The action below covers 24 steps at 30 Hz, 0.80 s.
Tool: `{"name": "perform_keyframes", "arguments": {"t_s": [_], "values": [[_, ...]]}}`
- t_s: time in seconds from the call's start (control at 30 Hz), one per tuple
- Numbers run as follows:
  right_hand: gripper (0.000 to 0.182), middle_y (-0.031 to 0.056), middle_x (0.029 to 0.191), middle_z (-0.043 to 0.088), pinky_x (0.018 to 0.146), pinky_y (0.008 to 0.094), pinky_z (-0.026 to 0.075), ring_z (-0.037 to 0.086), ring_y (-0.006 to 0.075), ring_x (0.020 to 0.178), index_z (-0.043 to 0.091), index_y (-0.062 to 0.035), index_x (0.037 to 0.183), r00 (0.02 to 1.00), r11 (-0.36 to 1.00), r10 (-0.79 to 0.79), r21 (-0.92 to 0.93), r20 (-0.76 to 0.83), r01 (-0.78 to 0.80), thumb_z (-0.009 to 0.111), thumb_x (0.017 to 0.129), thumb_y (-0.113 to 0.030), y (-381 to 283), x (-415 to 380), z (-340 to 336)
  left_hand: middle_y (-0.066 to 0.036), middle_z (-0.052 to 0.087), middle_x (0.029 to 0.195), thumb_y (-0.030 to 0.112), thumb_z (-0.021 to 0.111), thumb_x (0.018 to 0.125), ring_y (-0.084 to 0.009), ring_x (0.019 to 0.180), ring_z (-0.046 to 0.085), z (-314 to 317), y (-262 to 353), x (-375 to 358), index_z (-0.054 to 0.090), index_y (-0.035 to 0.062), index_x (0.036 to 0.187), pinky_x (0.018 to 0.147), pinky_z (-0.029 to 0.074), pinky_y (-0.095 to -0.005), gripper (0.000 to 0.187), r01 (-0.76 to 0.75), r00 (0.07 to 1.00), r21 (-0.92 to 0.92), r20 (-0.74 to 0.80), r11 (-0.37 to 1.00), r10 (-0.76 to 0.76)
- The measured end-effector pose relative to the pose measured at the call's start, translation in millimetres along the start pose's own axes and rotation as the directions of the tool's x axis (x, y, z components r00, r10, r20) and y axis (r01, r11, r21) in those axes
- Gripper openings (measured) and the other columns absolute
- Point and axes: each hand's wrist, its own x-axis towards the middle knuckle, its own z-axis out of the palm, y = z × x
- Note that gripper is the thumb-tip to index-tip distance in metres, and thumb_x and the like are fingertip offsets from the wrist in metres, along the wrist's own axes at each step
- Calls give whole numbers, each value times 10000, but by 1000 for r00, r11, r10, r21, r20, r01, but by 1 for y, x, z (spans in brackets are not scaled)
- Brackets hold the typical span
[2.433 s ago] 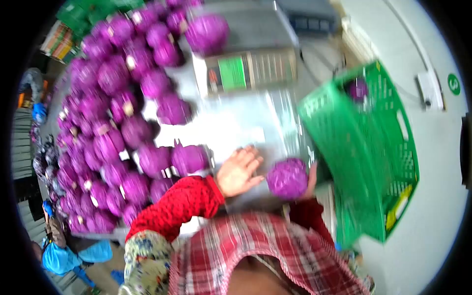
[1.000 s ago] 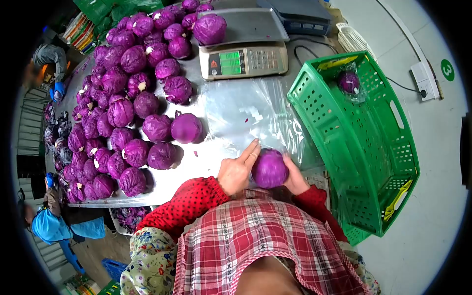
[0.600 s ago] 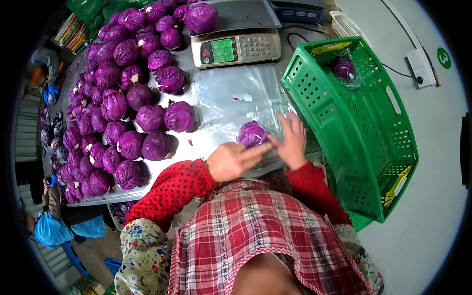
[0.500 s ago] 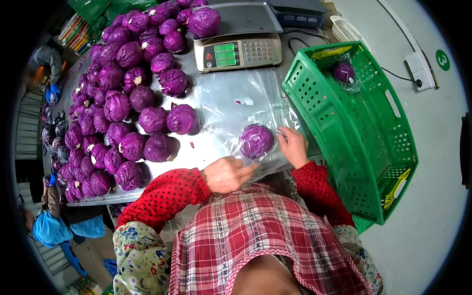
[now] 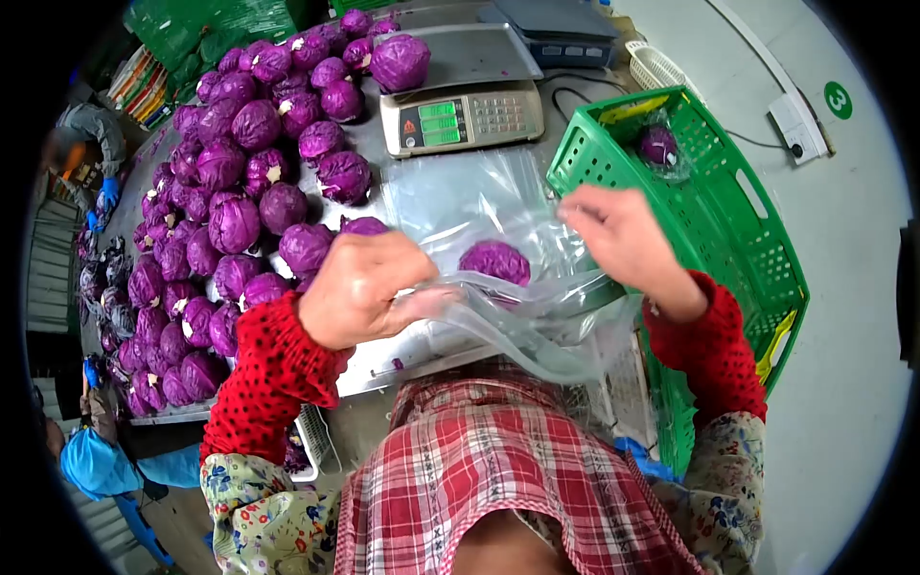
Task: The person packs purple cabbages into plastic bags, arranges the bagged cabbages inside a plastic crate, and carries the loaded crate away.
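Note:
A clear plastic bag (image 5: 537, 321) is lifted off the table at its near edge, its mouth stretched between my hands. My left hand (image 5: 369, 287) grips the bag's left side with closed fingers. On the right, my right hand (image 5: 623, 235) pinches the bag's other side, slightly blurred. One purple cabbage (image 5: 494, 262) lies inside or under the film, between and beyond my hands; which of these is unclear. Flat clear bags (image 5: 460, 192) lie behind it, in front of the scale (image 5: 465, 120).
Many purple cabbages (image 5: 235, 220) cover the table's left side. One cabbage (image 5: 400, 62) rests on the scale's pan. A green crate (image 5: 671, 192) at the right holds a bagged cabbage (image 5: 658, 146). Other people (image 5: 96, 450) are at the far left.
Both hands have risen and moved apart, pulling the bag's near edge up and open. The cabbage between them is now partly covered by the raised film.

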Motion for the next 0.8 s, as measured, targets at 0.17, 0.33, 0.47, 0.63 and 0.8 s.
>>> {"name": "perform_keyframes", "arguments": {"t_s": [0.17, 0.33, 0.47, 0.63, 0.8], "values": [[204, 57, 631, 562, 549, 287, 400, 471, 94, 572, 672, 20, 870, 986, 971, -163, -185, -42, 152, 641, 878, -181, 36, 35, 23, -105, 451, 546, 101, 715, 855, -274, 476, 502, 3, -47, -4, 572, 29, 670, 450, 392, -379, 244, 96, 990, 152, -119, 984, -79], [203, 29, 646, 590, 549, 286, 402, 491, 100, 577, 666, 35, 834, 997, 999, 34, 3, -63, -34, 656, 880, -163, -34, 29, 29, -128, 577, 675, 61, 689, 864, -256, 596, 584, -9, -32, 0, 612, 7, 723, 540, 458, -353, 169, 112, 993, 257, -59, 960, -100], [123, -52, 599, 509, 457, 201, 315, 417, 23, 505, 685, -19, 890, 971, 901, 212, 408, -114, -149, 652, 899, -138, -57, 20, -4, -188, 467, 1395, 110, 710, 850, -258, 1129, 597, 33, -33, -50, 596, 32, 1231, 926, 483, -333, 405, 305, 708, -142, -627, 942, -324], [172, -63, 560, 475, 386, 174, 246, 358, 7, 413, 685, -13, 954, 941, 863, 247, 494, -232, -105, 637, 933, -177, -89, 14, -46, -102, 696, 901, 155, 776, 792, -162, 820, 677, 134, -32, -116, 676, 42, 1090, 730, 520, -309, 334, 619, 748, -330, -30, 713, -664], [166, -61, 560, 482, 401, 175, 265, 380, 16, 429, 685, -10, 922, 935, 838, 242, 542, -261, -66, 647, 911, -171, -79, -50, -119, -100, 694, 767, 115, 700, 831, -174, 699, 661, 134, -50, -112, 692, 41, 897, 666, 513, -314, 100, 548, 832, -122, -22, 828, -554]]}}
